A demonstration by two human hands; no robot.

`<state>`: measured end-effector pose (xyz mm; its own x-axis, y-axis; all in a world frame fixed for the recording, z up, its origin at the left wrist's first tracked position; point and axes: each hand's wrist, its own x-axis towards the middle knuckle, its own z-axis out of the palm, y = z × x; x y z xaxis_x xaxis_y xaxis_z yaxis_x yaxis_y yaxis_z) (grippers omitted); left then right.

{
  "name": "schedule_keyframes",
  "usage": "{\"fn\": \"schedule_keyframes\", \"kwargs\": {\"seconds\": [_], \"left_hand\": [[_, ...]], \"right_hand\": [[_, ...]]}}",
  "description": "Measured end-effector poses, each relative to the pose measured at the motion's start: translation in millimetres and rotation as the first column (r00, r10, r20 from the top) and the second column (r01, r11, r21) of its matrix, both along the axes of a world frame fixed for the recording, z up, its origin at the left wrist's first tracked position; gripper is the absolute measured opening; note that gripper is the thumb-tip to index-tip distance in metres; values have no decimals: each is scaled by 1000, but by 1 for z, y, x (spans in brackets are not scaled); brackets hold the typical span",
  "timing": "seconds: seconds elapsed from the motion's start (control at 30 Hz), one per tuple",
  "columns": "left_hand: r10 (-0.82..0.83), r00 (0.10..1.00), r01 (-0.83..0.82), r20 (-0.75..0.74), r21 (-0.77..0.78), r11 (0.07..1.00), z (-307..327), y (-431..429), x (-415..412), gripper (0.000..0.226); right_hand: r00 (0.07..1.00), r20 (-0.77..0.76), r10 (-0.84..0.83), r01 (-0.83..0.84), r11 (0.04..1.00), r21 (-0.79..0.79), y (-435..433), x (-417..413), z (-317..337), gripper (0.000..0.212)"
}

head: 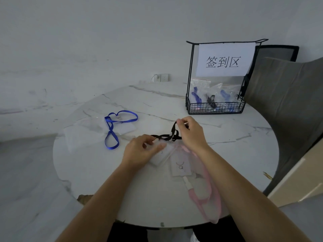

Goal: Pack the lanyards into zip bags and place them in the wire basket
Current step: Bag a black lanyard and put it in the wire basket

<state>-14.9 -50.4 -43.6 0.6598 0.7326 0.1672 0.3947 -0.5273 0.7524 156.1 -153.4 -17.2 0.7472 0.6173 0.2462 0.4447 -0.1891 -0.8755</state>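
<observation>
A black lanyard (167,136) is bunched at the table's middle. My right hand (191,132) pinches a raised loop of its strap. My left hand (141,151) holds the strap's other end over a clear card holder (161,158). Under my right forearm lies a pink lanyard (203,199) with a white card (180,167), inside or on a clear zip bag. A blue lanyard (113,127) lies to the left on more clear zip bags (87,131). The black wire basket (215,108) stands at the back right and holds several bagged lanyards.
A paper sign (224,60) hangs on the basket's tall frame. The round marble table (244,154) has its near edge at my body. A grey chair (286,88) and a cardboard box (300,180) stand right of the table. A wall socket (161,78) is behind.
</observation>
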Motion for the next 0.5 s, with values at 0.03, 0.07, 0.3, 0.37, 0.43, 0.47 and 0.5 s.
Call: {"fn": "schedule_keyframes", "kwargs": {"seconds": [0.03,0.07,0.3,0.37,0.43,0.47,0.5], "left_hand": [[-22,998,25,-59,57,998,-1,-1,2,70],[-29,993,42,-117,110,993,-1,-2,2,76],[-27,994,43,-109,139,989,1,-3,2,80],[-15,999,19,-46,89,996,0,-1,0,84],[-1,999,1,40,8,1000,2,-2,-2,83],[10,997,-7,72,-36,999,5,-2,-4,79],[18,995,-10,99,-81,997,9,-1,-7,74]], "right_hand": [[999,-44,-10,11,1000,28,0,1,-1,27],[995,-96,-1,7,998,60,0,2,-1,26],[997,-66,48,-41,993,112,-7,0,6,26],[1000,1,-19,19,994,111,-8,2,9,25],[990,79,-117,108,988,106,-9,11,9,25],[978,133,-164,155,985,75,-11,19,7,26],[960,194,-202,201,979,25,-12,27,5,28]]}}
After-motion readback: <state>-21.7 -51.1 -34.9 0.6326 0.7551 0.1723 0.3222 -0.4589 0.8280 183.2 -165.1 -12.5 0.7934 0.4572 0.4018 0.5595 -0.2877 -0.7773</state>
